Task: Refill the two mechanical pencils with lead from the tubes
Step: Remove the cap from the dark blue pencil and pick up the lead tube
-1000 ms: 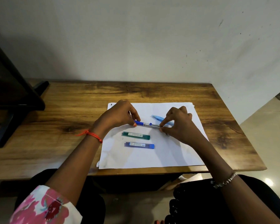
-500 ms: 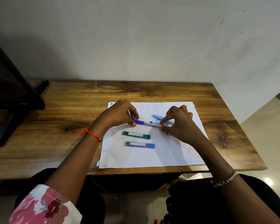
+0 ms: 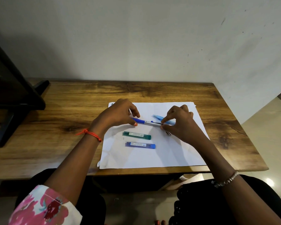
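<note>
A dark blue and silver mechanical pencil point(image 3: 146, 122) is held level just above a white paper sheet point(image 3: 169, 153). My left hand point(image 3: 118, 113) grips its blue end. My right hand point(image 3: 179, 122) pinches its silver end between thumb and forefinger. A light blue pencil point(image 3: 159, 118) lies on the sheet behind, partly hidden by my right fingers. A green lead tube point(image 3: 137, 135) and a blue lead tube point(image 3: 140, 145) lie side by side on the paper in front of the hands. A small metal piece point(image 3: 168, 133) shows under my right palm.
The paper lies on a wooden table point(image 3: 71, 101) against a pale wall. A black stand and screen point(image 3: 11, 98) occupy the table's left end. The table's right edge drops to a tiled floor point(image 3: 269, 127).
Both hands hold the same pencil in nearly the same place; the hands have shifted very slightly. The tubes and the light blue pencil have not moved.
</note>
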Demonstrator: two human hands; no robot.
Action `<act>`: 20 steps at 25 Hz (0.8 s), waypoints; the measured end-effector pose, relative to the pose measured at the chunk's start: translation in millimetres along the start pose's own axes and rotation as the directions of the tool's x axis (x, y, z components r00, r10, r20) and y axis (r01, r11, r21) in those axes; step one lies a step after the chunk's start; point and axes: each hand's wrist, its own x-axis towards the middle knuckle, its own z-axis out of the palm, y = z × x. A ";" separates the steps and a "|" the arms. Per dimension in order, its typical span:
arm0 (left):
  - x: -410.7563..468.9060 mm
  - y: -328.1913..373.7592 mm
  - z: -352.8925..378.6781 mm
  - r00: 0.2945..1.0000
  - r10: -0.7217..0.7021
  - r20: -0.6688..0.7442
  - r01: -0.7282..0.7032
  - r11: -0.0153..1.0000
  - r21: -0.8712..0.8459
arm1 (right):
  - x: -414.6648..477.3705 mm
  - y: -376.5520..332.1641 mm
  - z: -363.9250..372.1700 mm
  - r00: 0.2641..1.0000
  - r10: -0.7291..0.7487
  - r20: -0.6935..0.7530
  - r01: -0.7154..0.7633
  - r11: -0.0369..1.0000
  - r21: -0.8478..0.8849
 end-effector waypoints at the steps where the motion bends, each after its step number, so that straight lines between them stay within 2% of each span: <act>1: -0.8 0.8 -0.7 1.000 0.015 -0.025 -0.015 1.000 -0.006 | -0.2 -0.3 -0.5 1.000 -0.002 -0.005 0.002 1.000 0.008; 4: -3.5 8.4 -3.2 0.991 0.112 -0.072 -0.115 0.993 -0.038 | -3.6 -4.8 -3.1 0.999 -0.047 -0.028 0.048 0.997 0.057; 7: -5.8 14.4 -4.1 0.982 0.185 -0.045 -0.188 0.979 -0.084 | -9.8 -14.3 -2.4 0.989 -0.147 0.022 0.144 0.986 0.087; 10: -7.2 14.2 -3.8 0.981 0.194 -0.003 -0.194 0.977 -0.093 | -11.5 -19.4 3.9 0.975 -0.196 0.105 0.192 0.980 0.044; 20: -7.6 13.0 -2.2 0.981 0.166 0.105 -0.151 0.980 -0.132 | -11.8 -24.9 9.3 0.960 -0.229 0.162 0.236 0.972 -0.021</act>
